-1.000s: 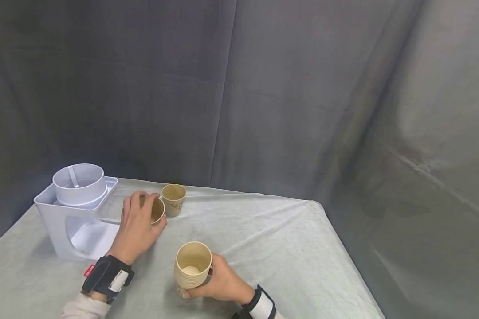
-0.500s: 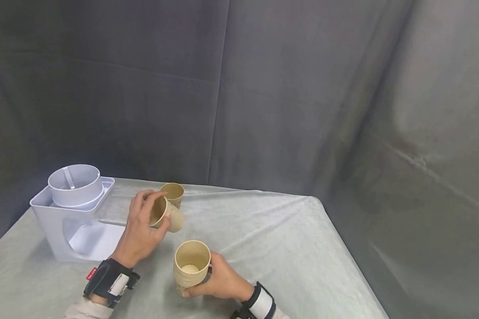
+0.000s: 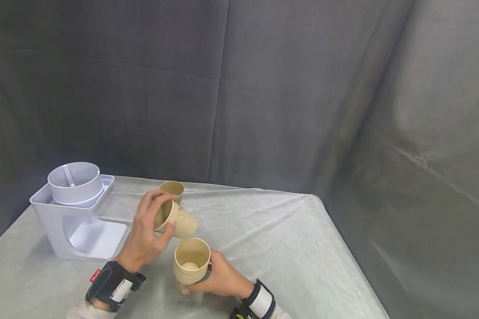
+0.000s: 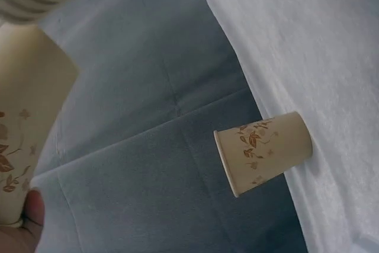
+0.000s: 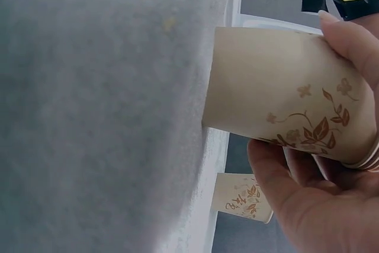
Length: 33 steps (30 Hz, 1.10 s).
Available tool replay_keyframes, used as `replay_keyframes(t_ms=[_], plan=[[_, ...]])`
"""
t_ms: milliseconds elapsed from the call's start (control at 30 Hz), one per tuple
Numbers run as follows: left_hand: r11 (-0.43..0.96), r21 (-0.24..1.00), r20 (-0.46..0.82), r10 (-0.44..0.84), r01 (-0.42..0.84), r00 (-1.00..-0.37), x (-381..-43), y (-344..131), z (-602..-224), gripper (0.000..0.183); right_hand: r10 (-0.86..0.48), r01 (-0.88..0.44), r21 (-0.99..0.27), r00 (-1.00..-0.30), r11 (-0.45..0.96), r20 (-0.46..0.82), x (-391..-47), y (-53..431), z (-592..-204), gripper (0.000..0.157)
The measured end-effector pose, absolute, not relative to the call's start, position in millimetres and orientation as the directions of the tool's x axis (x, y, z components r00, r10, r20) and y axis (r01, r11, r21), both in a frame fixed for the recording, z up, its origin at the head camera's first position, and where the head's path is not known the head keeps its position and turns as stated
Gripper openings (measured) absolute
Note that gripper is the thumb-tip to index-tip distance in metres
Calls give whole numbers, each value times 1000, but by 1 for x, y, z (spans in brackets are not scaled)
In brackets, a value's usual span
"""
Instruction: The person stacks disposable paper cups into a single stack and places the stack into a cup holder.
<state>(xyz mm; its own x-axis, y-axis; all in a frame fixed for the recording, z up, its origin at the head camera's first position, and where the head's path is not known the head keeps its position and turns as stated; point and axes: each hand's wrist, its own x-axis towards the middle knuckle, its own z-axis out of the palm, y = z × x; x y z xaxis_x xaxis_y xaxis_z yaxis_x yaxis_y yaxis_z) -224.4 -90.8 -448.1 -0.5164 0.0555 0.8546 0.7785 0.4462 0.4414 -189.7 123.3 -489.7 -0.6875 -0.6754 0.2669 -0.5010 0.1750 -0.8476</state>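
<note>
My left hand (image 3: 143, 232) grips a beige paper cup (image 3: 185, 223) near its rim, between thumb and fingers. That cup lies tilted in the air, its base pointing right toward the stack. In the left wrist view the cup (image 4: 26, 105) shows a brown leaf print. My right hand (image 3: 225, 279) is wrapped round an upright stack of nested paper cups (image 3: 183, 275), whose mouth faces up. Thumb and fingers close on the lowest cup (image 5: 266, 81) in the right wrist view. The held cup is just above and behind the stack, apart from it.
Another paper cup (image 3: 174, 187) stands upright at the back, partly hidden by the left hand's cup. On the left sits a white plastic holder (image 3: 56, 228) with a round container (image 3: 76, 195) on top. A grey curtain (image 3: 263, 110) rises behind the cloth-covered table (image 3: 295, 257).
The left hand has lifted its cup from beside the standing cup, tipped it sideways and carried it right and nearer, toward the stack. My right hand keeps its hold on the stack.
</note>
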Motion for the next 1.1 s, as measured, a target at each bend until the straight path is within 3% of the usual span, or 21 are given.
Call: replay_keyframes(t_ms=[333, 600, 867, 1100], plan=[[373, 288, 933, 99, 882, -347, -215, -78, -439, 47, -682, -517, -838, -678, 176, 275, -192, 124, -492, 70], [284, 234, 954, 119, 930, -276, -198, -71, -418, 42, -692, -522, -836, -667, 168, 277, -193, 124, -494, 70], [245, 215, 945, 191, 945, -265, -195, -65, -419, 42, -711, -491, -855, -661, 166, 241, -194, 125, -492, 70], [284, 206, 922, 264, 936, -283, -209, -64, -445, 37, -716, -515, -840, -650, 171, 253, -192, 125, -489, 69]])
